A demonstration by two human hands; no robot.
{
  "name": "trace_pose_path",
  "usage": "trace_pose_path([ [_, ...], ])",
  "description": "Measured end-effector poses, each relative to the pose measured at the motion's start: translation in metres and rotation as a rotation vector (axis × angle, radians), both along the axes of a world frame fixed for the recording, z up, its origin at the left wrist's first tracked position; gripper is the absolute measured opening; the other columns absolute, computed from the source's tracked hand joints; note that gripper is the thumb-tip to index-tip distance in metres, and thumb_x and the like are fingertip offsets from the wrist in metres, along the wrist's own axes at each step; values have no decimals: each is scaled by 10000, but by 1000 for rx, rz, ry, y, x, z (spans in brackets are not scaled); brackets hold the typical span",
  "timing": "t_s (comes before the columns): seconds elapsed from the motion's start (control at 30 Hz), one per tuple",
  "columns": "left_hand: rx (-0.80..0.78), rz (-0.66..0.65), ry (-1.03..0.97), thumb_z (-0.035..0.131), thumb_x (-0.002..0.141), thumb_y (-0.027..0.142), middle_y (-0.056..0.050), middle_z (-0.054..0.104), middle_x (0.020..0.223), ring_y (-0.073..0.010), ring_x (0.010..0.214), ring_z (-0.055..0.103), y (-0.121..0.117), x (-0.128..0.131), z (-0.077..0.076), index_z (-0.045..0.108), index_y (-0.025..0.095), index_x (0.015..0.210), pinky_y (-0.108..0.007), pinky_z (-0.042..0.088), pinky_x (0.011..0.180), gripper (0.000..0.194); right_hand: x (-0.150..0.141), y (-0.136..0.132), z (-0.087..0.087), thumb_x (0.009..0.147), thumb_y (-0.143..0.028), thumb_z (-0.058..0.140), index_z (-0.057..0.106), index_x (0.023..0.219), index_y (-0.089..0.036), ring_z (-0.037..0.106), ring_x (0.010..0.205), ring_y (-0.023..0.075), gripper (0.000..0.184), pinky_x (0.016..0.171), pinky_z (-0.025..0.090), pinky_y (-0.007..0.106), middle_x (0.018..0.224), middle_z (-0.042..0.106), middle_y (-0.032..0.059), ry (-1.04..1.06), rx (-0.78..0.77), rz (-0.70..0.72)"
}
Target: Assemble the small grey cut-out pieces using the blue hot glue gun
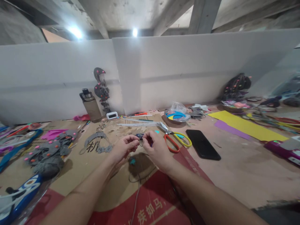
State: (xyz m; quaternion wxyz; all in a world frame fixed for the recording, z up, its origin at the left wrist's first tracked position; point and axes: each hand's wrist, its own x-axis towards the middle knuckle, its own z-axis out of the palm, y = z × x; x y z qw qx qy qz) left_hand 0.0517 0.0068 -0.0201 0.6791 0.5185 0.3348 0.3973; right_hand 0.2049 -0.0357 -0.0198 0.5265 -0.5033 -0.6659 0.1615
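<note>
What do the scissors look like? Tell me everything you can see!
The scissors have silver, metal-looking blades and two big, smooth loops, one red and one yellow, maybe plastic. They lie flat on the work surface between the right hand and the black phone, blades pointing away and leftward. The loops are spread apart. A teal scrap shows by the yellow loop. No fingers seem to hold them.
</note>
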Motion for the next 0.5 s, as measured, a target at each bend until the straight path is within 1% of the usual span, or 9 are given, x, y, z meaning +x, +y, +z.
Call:
trace_pose_path([
  [0.13,-1,30,26,750,637,343,-12,604,684,-71,568,485,1,0,4,675,142,779,-212,341,550,257,1,3,-2,862,-255,459,543,823,-188,521,700,124,114,658,400,257,768,579,8,85,-54,67],
  [0.23,36,20,62,731,654,370,-23,620,700,-71,567,485,1,1,5,687,140,751,-210,341,549,254,0,3,-3,869,-260,460,556,827,-192,535,720,127,125,680,408,263,780,595,8,109,-66,103],
  [0.4,129,9,106,718,671,353,-24,613,666,-85,568,471,1,1,1,695,140,755,-215,348,555,231,-3,4,-7,824,-230,524,549,842,-188,533,733,131,53,676,420,263,791,583,14,100,-34,86],
  [0.5,195,36,168,712,675,348,-26,612,648,-102,579,481,1,-1,2,691,139,726,-226,360,571,216,-5,4,-9,809,-226,541,534,885,-188,532,710,128,85,651,430,258,788,571,12,126,-35,95],
])
